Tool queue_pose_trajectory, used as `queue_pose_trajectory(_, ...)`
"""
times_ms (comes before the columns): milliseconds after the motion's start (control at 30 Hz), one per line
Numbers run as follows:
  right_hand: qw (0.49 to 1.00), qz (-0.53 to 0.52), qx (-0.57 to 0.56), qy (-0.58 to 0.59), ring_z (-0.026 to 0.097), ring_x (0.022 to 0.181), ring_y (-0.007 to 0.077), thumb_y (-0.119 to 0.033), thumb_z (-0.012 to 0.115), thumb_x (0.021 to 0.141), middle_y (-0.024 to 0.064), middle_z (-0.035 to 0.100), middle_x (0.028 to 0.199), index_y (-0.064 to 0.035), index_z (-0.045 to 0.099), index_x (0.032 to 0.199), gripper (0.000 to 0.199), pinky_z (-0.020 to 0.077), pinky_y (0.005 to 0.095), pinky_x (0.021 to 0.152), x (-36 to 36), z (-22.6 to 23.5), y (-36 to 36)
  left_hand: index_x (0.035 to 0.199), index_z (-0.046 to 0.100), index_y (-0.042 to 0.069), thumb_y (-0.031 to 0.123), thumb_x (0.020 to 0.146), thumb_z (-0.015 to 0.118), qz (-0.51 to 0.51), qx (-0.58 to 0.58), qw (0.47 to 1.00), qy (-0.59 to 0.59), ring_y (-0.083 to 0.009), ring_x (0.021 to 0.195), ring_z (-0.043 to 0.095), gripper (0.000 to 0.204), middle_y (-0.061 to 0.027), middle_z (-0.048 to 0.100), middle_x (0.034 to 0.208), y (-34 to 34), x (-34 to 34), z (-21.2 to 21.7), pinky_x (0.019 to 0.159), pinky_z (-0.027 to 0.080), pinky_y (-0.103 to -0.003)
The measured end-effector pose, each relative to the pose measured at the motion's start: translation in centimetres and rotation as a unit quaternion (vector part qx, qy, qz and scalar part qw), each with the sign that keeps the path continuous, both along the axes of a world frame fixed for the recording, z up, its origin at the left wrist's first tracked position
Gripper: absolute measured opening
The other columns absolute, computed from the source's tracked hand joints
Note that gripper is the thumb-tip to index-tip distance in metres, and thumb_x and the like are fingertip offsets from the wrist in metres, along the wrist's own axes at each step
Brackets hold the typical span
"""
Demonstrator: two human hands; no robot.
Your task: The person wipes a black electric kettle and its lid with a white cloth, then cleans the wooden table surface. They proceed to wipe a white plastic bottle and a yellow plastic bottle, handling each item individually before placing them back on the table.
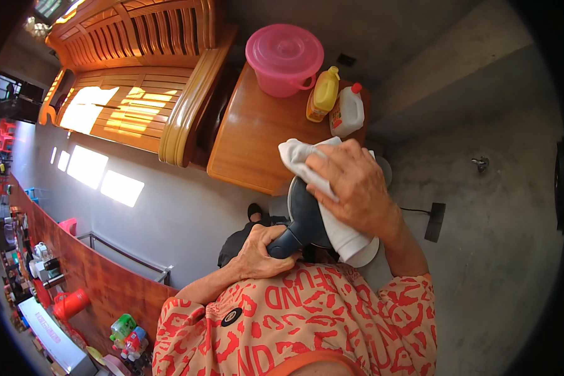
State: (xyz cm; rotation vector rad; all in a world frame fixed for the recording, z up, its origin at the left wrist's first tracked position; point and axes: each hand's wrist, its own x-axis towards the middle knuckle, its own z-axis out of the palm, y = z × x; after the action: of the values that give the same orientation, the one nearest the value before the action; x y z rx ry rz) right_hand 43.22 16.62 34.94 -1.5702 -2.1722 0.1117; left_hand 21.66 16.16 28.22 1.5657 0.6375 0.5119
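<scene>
My left hand [260, 252] is closed around the thick handle of a dark blue rounded object [304, 210] with a pale rim, held in front of my body. What kind of object it is I cannot tell, since much of it lies under the cloth. My right hand [352, 182] presses a white cloth [301, 158] onto it, with the fingers bent over the fabric. One part of the cloth bunches up past my fingertips. Another hangs down beneath my palm toward my shirt. Pale rounded edges show behind my right wrist and below the cloth.
Ahead stands a wooden table [247, 141] carrying a pink lidded bucket [284, 53], a yellow jug [323, 94] and a white red-capped jug [348, 113]. A wooden bench [125, 94] is at the far left. A reddish counter [100, 263] with bottles runs along my left. A wall tap [480, 163] is at right.
</scene>
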Motion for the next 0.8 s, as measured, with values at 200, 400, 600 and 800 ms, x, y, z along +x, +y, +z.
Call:
queue_pose_trajectory(200,0.973,0.006,-0.145,0.178,0.056,0.091,0.0287,-0.015,0.069,0.078,0.0096,0.061,0.096,-0.0080,0.060,0.108,0.032,0.0421,0.0392,0.079,2.7,-0.9,0.9,0.075,0.060,-0.001,0.010,0.066,0.071,-0.061,-0.027,0.998,-0.021,-0.0207,0.049,0.056,0.018,-0.0127,0.057,0.060,0.1,-0.7,-0.2,0.050,0.043,-0.030)
queue_pose_trajectory(400,0.963,0.170,-0.134,0.161,0.058,0.095,0.0265,-0.013,0.073,0.070,0.0077,0.062,0.101,-0.0103,0.061,0.101,0.033,0.0370,0.0369,0.079,2.3,0.6,0.0,0.071,0.057,0.002,0.012,0.064,0.071,-0.104,0.041,0.993,-0.045,-0.0260,0.051,0.056,0.019,-0.0122,0.055,0.059,0.2,-1.2,-0.4,0.050,0.043,-0.033)
queue_pose_trajectory(600,0.884,0.254,-0.284,0.269,0.060,0.095,0.0279,-0.012,0.070,0.077,0.0098,0.064,0.100,-0.0071,0.063,0.103,0.027,0.0433,0.0371,0.081,2.8,0.1,1.4,0.065,0.052,0.004,0.015,0.064,0.072,-0.148,0.085,0.983,-0.071,-0.0284,0.053,0.054,0.023,-0.0121,0.051,0.058,0.3,-1.3,-1.2,0.051,0.042,-0.035)
queue_pose_trajectory(800,0.807,0.199,-0.473,0.293,0.060,0.095,0.0230,-0.013,0.068,0.084,0.0109,0.064,0.102,-0.0037,0.062,0.111,0.030,0.0464,0.0337,0.082,4.1,-1.9,3.2,0.064,0.049,0.004,0.016,0.064,0.072,-0.177,0.073,0.980,-0.062,-0.0280,0.052,0.054,0.025,-0.0114,0.051,0.057,0.5,-1.3,-1.3,0.050,0.041,-0.035)
